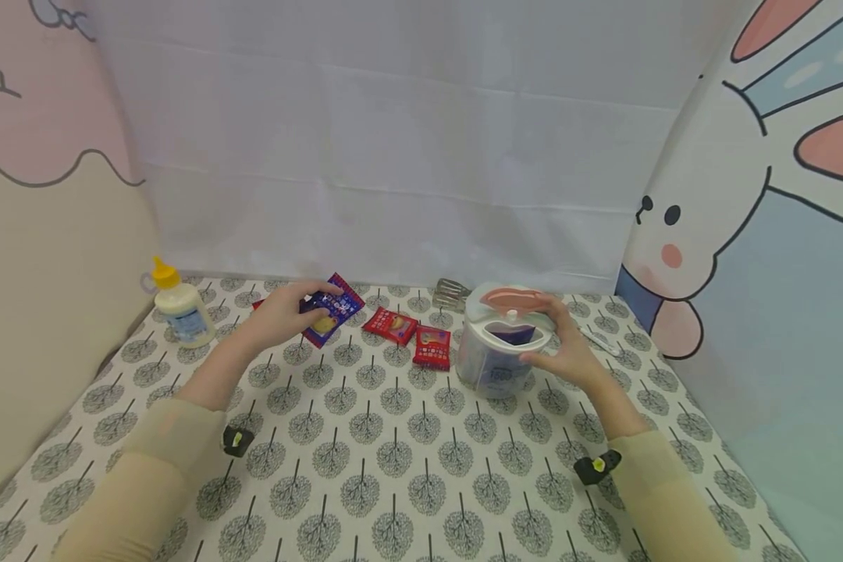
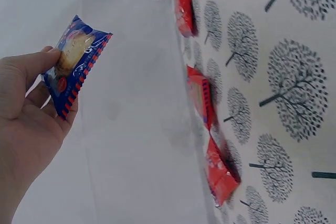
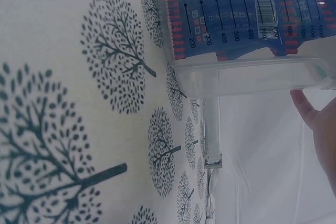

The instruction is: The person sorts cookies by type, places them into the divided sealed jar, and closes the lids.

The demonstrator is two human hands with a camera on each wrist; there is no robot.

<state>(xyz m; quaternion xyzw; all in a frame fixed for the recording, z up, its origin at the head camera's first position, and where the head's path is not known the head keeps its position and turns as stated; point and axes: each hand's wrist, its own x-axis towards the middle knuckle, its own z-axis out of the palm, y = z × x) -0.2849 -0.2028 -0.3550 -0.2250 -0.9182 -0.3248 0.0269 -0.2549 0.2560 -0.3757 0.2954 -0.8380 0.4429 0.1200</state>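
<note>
My left hand (image 1: 281, 318) pinches a blue snack packet (image 1: 343, 303) with red striped ends between thumb and fingers. In the left wrist view this packet (image 2: 79, 59) is held up by its edge, with a biscuit pictured on it. A clear plastic measuring jug (image 1: 488, 371) with a white top stands right of centre. My right hand (image 1: 569, 347) grips its upper rim, fingers on top and thumb at the front. Through the jug's wall a blue packet (image 3: 226, 19) shows inside. Two red packets, one left (image 1: 390, 325) and one right (image 1: 432, 348), lie between the hands.
Another red packet (image 1: 256, 304) lies partly hidden behind my left hand. A metal slotted utensil (image 1: 450, 294) lies behind the jug, and a slim white object (image 1: 599, 341) to its right. A yellow-capped bottle (image 1: 186, 318) stands at the far left. White curtain backs the tree-patterned tablecloth (image 1: 393, 484).
</note>
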